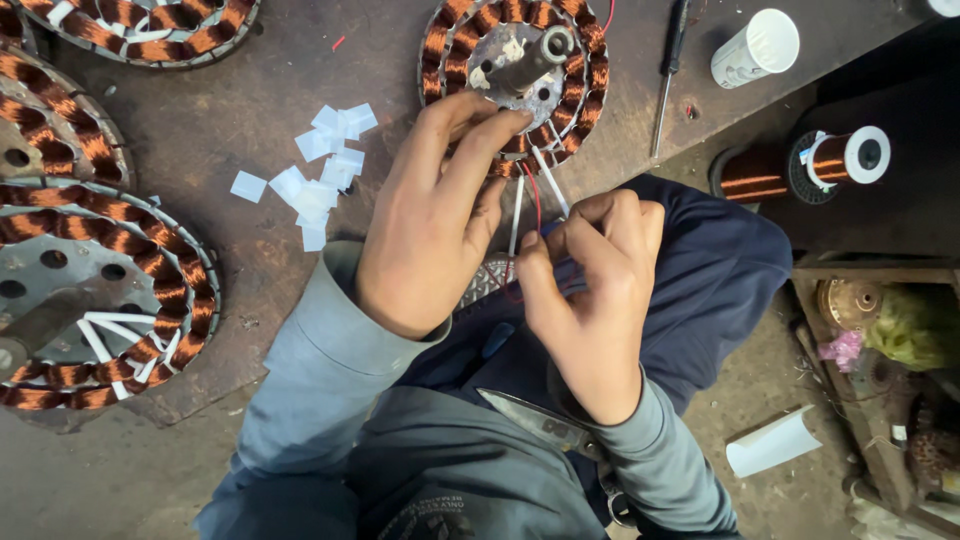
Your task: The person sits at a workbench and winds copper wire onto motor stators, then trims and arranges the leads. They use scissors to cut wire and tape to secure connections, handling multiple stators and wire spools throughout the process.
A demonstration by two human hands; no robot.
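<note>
A round motor stator point(515, 60) wound with copper coils lies at the near edge of the brown workbench point(250, 120), its steel shaft pointing up. My left hand point(430, 220) rests on the stator's near rim, fingertips pressing the coils. My right hand point(590, 300) is just below it, fingers pinched on thin white and red lead wires point(525, 200) that run from the stator. Scissors point(545, 425) lie in my lap under my right wrist.
Small white paper pieces point(320, 175) are scattered left of my left hand. More wound stators point(100, 290) sit at the left and top left. A screwdriver point(668, 75), a white cup point(757, 46) and a copper wire spool point(800, 165) are at the right.
</note>
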